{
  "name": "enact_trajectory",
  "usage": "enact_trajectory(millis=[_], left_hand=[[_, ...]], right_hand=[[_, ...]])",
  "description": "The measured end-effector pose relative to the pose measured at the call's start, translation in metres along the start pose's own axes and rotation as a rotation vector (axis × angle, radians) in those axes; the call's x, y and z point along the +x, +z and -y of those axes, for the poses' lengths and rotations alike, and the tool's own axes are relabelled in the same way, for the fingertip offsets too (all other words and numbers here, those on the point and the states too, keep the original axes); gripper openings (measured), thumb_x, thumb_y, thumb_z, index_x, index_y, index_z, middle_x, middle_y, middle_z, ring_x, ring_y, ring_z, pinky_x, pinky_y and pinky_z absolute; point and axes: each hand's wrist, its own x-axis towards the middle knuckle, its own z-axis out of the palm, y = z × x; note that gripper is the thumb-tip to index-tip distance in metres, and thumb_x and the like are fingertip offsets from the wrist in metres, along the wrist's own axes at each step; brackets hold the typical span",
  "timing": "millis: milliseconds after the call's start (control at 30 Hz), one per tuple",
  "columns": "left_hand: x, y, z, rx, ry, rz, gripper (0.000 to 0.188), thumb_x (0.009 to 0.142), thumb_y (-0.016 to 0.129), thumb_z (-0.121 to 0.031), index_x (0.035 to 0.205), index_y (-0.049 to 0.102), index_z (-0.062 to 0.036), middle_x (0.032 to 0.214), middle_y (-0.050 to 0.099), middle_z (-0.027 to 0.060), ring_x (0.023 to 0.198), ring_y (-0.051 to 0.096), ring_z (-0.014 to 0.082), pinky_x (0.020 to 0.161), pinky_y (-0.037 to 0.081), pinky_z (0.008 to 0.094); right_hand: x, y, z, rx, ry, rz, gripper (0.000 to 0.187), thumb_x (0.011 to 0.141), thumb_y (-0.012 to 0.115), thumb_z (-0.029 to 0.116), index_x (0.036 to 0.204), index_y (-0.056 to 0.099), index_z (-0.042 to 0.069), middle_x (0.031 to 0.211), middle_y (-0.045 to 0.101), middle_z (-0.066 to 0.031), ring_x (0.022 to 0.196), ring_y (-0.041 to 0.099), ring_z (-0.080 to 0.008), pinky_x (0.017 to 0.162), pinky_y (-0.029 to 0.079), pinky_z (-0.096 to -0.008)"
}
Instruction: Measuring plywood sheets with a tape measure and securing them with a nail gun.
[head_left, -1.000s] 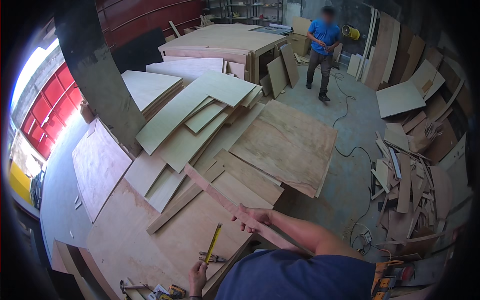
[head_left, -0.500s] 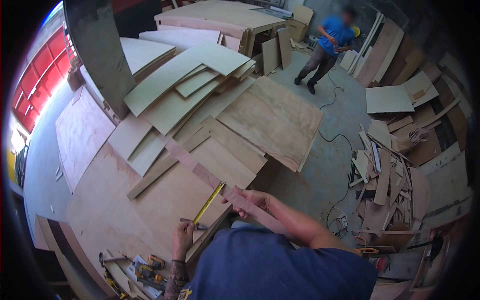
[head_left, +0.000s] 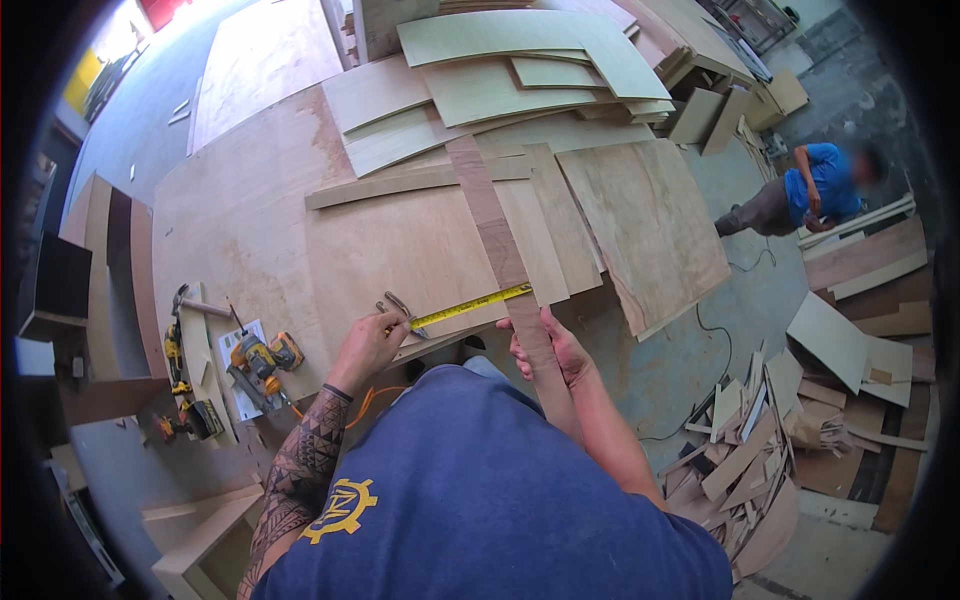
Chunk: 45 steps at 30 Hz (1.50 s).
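Note:
A long, narrow strip of reddish plywood slants over the sheets and down toward my body. My right hand is closed around its near end, thumb on one side and fingers on the other. The yellow blade of a tape measure stretches across from my left hand, its far end lying on the strip just beyond my right hand. My left fingers are closed on the blade's near end; whether the case is inside them is hidden. Close beside those fingers lies a small grey metal hand tool, partly covered.
A hammer, a yellow cordless drill and other tools lie at the left. Plywood sheets are stacked ahead. Wood offcuts are heaped on the right floor, near a black cable. A person in blue stands far right.
My view has turned, so the scene appears rotated and shifted. Both hands keep their holds on the tape and the strip. The far person now appears farther right.

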Motion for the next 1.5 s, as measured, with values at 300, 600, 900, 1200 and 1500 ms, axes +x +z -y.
enact_trajectory(millis=[300,600,900,1200,1500], left_hand=[[-0.020,-0.003,0.021,0.050,-0.060,-0.014,0.028,0.094,0.063,-0.030,0.105,0.075,-0.0066,0.091,0.069,0.0230,0.087,0.068,0.0374,0.081,0.053,0.0435],[-0.015,0.005,0.026,-0.416,-0.011,0.186,0.036,0.101,0.054,-0.026,0.132,0.056,-0.0080,0.097,0.066,0.0092,0.090,0.061,0.0180,0.084,0.050,0.0334],[-0.034,0.058,0.124,-0.626,-0.164,0.247,0.029,0.102,0.046,-0.018,0.121,0.061,-0.0040,0.088,0.055,0.0000,0.078,0.048,0.0077,0.070,0.041,0.0244],[0.002,0.091,0.264,-0.888,-0.542,0.018,0.024,0.098,0.049,-0.025,0.101,0.062,-0.0054,0.083,0.055,0.0005,0.073,0.052,0.0121,0.059,0.043,0.0296],[0.076,0.073,0.345,-0.631,-0.908,-0.327,0.051,0.097,0.056,-0.051,0.125,0.050,-0.0101,0.108,0.060,0.0102,0.086,0.060,0.0274,0.060,0.050,0.0444]], right_hand=[[0.012,0.014,-0.003,-0.039,0.069,0.001,0.083,0.099,0.034,0.071,0.136,0.051,0.000,0.076,0.055,-0.0070,0.059,0.062,-0.0152,0.051,0.053,-0.0317],[0.028,-0.023,-0.022,-0.592,0.186,-0.526,0.061,0.100,0.045,0.065,0.135,0.059,0.016,0.072,0.048,0.0038,0.053,0.048,-0.0088,0.048,0.042,-0.0267],[0.003,-0.055,-0.054,-1.139,0.276,-0.581,0.064,0.100,0.040,0.067,0.125,0.065,0.015,0.091,0.069,-0.0130,0.078,0.066,-0.0277,0.068,0.054,-0.0423],[-0.045,-0.068,-0.074,-1.209,0.126,-0.688,0.055,0.099,0.048,0.059,0.123,0.067,0.013,0.104,0.071,-0.0164,0.099,0.067,-0.0349,0.087,0.052,-0.0446],[-0.071,-0.057,-0.074,-1.224,0.205,-0.661,0.055,0.101,0.050,0.054,0.132,0.060,0.010,0.097,0.066,-0.0190,0.099,0.064,-0.0377,0.090,0.049,-0.0474]])
